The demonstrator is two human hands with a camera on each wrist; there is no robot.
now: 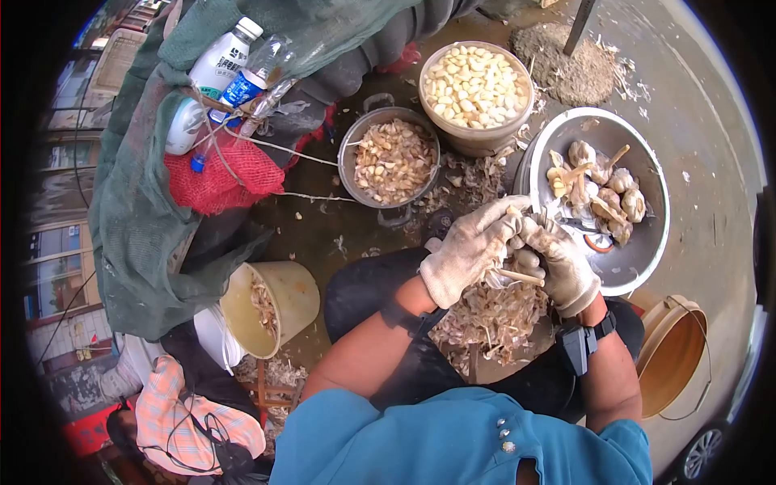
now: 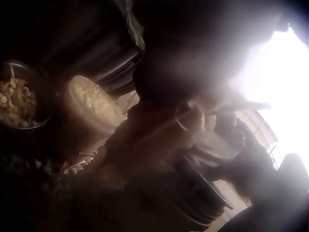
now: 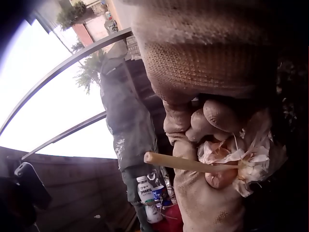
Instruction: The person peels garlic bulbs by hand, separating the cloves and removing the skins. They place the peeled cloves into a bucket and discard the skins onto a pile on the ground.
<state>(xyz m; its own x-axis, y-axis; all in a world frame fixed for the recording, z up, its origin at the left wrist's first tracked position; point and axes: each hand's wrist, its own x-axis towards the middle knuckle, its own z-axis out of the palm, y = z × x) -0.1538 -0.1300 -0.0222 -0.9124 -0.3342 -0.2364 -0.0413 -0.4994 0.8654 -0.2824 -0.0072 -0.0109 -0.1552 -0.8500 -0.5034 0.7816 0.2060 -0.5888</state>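
Note:
Both hands wear pale work gloves and meet in front of the body. The left hand (image 1: 466, 252) grips a garlic bulb with a stem (image 1: 517, 277), its fingers curled around it. My right hand (image 1: 559, 263) has its fingers bent against the same bulb, and their tips meet the left fingertips. In the right wrist view the garlic bulb (image 3: 221, 178), with torn papery skin, lies between the two gloves, its cut stem sticking out to the left. The left wrist view is dark and blurred; the fingertips' exact contact is hidden there.
Whole bulbs (image 1: 622, 182) lie in a metal basin (image 1: 659, 234) on the right. Ahead stand a bucket of peeled cloves (image 1: 477, 85) and a pot of unpeeled cloves (image 1: 392, 162). Skins (image 1: 493, 323) are heaped below the hands. A tan bucket (image 1: 671, 356) stands right; a person (image 1: 194, 416) is lower left.

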